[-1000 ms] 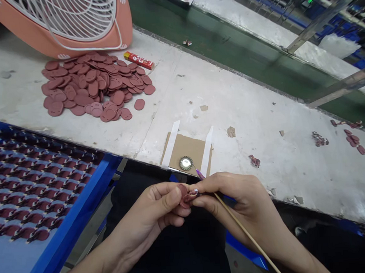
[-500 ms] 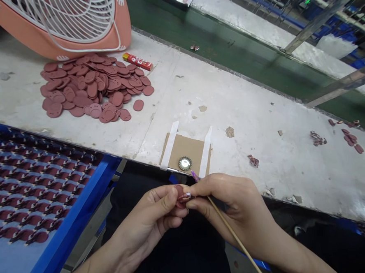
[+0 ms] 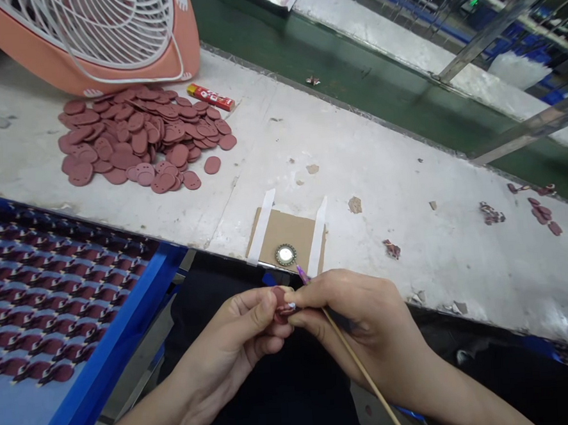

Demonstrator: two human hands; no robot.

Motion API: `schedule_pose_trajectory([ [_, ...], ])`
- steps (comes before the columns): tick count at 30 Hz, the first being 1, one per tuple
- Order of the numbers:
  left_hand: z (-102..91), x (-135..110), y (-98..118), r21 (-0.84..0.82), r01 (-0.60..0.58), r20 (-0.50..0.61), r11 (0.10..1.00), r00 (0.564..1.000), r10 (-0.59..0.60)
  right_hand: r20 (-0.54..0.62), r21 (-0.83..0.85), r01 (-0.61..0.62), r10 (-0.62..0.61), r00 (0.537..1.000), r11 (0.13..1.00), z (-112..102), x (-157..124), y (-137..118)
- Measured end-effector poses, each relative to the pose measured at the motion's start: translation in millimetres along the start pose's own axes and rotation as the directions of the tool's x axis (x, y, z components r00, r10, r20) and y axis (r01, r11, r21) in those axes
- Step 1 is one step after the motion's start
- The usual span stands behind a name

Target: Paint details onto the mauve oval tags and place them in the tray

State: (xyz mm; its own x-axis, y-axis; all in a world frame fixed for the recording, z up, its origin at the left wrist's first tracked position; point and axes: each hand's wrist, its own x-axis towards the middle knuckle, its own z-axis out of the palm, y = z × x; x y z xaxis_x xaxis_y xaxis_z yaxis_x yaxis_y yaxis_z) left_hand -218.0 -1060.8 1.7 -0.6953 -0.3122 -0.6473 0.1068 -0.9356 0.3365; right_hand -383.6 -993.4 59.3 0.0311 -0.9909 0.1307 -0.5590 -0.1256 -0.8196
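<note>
Between thumb and fingers, my left hand (image 3: 243, 324) pinches a reddish-brown oval disc (image 3: 279, 297) above my lap. My right hand (image 3: 357, 310) is closed, its thumb and forefinger meeting at a small dark-red and white piece (image 3: 290, 307) against the disc. Held in the same hand is a thin wooden stick (image 3: 363, 368), slanting down to the right. A purple tip (image 3: 302, 275) pokes out beyond the right fingers; its join with the stick is hidden. Just past my hands, a bottle cap (image 3: 286, 255) with a whitish inside lies on a taped cardboard square (image 3: 292, 228).
A heap of reddish-brown oval discs (image 3: 139, 138) lies by an orange fan (image 3: 110, 50) and a red-yellow small box (image 3: 210, 97). At left, a blue tray (image 3: 127, 324) holds rows of small dark-red figures. Scraps and dark-red pieces (image 3: 540, 211) dot the worktable (image 3: 397, 167).
The view has shifted slightly, so the table things sit a little further left. Both hands keep their grip; the small piece has barely moved against the disc.
</note>
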Motion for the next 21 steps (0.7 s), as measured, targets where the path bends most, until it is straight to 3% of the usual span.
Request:
schedule_pose_trajectory([
  [21,-1.4,1.9,-0.4,-0.007,-0.039,0.011,0.999,0.999,0.039,-0.005,-0.006,0.01,-0.01,1.0,1.0,4.0,1.1,1.5],
])
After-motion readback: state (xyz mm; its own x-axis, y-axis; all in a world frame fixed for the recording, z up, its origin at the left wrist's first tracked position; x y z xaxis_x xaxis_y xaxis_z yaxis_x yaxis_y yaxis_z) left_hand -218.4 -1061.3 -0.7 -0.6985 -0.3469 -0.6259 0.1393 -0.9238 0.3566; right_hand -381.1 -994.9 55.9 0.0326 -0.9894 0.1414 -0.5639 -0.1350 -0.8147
